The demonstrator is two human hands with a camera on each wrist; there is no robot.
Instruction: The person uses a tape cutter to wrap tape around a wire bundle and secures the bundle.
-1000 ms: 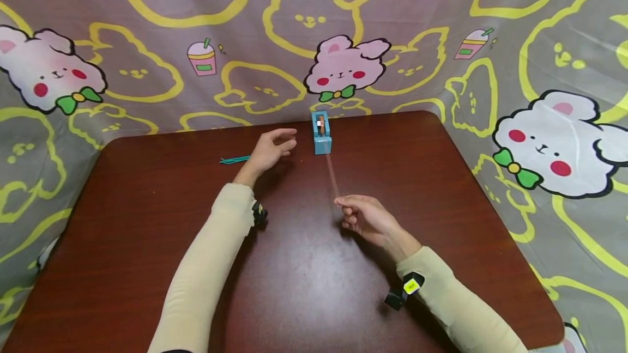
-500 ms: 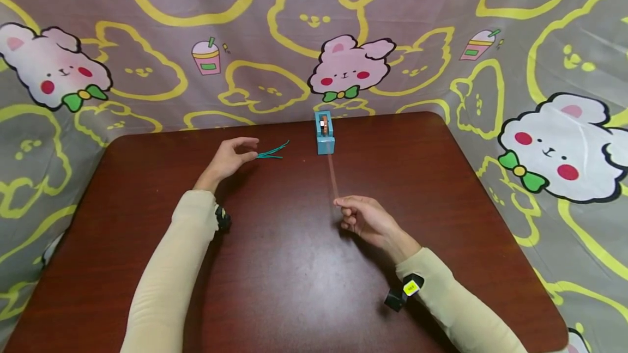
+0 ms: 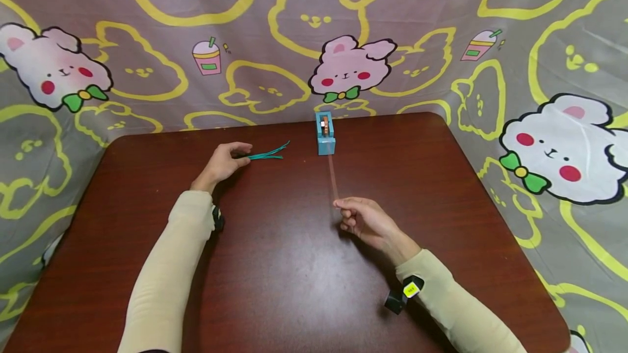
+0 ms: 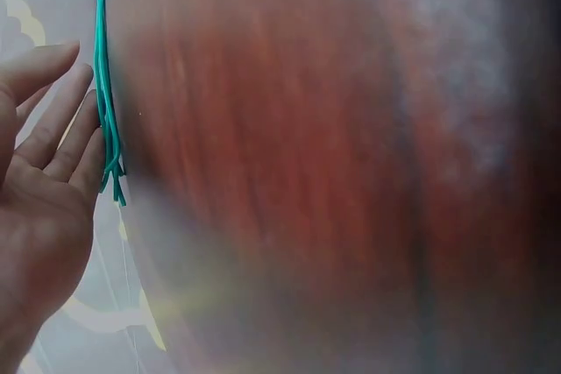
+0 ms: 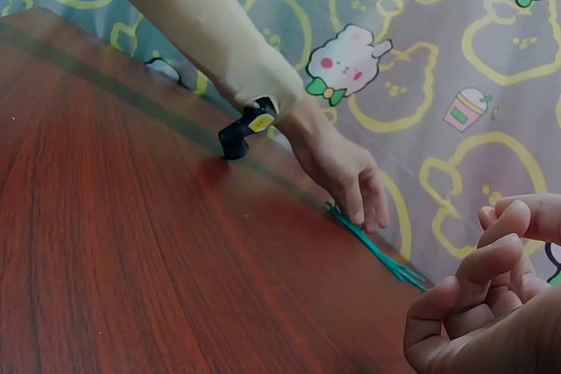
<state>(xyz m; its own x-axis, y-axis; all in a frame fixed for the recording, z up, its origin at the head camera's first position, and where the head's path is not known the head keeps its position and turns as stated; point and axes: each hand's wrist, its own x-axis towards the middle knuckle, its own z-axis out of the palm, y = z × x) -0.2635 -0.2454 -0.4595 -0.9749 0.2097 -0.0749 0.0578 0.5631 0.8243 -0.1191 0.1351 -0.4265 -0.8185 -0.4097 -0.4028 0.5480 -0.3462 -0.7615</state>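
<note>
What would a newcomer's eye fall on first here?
Probably the clear tape, pinched by the right hand and stretched from the blue dispenser near the far edge of the table. Next, perhaps, the green strands beside the left hand, and the rabbit-print cloth behind the table.

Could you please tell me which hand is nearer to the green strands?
The left. In the head view, the left hand is at the left end of the green strands; the right hand is farther off, to their right, pinching the tape strip.
</note>
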